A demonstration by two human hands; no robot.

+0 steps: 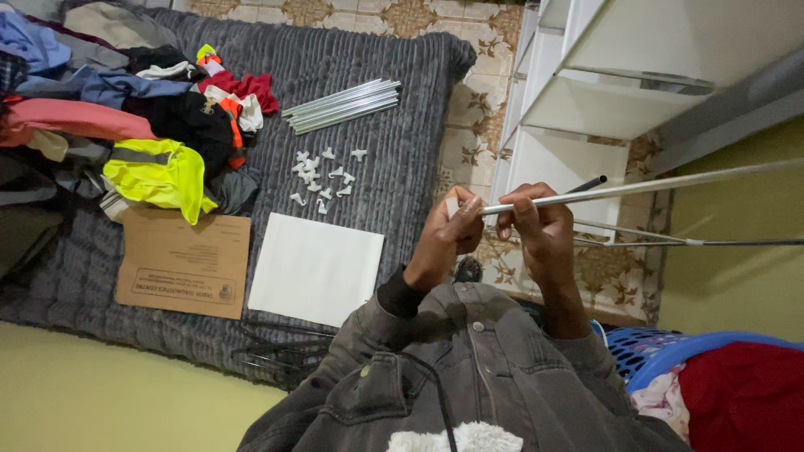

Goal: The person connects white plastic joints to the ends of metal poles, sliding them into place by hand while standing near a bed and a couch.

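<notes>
Left hand (444, 234) fingers closed around a small white connector piece (453, 205) at the near end of a thin metal rod (636, 186), thumb pressing on top. Right hand (536, 224) just beside it at 3 o'clock, fingers wrapped tight around the same rod, knuckles up. Hands nearly touching. Rod runs from the hands toward 3 o'clock, slightly rising, out of frame at the right edge. A second thinner rod (670, 238) with a dark end sits lower, also pointing to 3 o'clock; can't tell what carries it.

Both hands held in the air above the patterned tile floor (469, 109), in front of a grey jacket (469, 368).

At 9 o'clock from the hands: white flat panel (315, 268) lying on a grey ribbed bed cover (394, 92). At 10 o'clock: scatter of small white connectors (322, 177), loose, near each other. Past them at 11 o'clock: bundle of metal rods (343, 105), lying side by side, well apart from the hands. Brown envelope (184, 264) just beside the panel on its 9 o'clock side. Clothes pile (126, 109) at far 10 o'clock, including a yellow hi-vis vest (159, 172).

At 1 o'clock from the hands: white shelf unit (603, 100). At 5 o'clock: blue basket (670, 356) with red cloth (745, 393) in it.
</notes>
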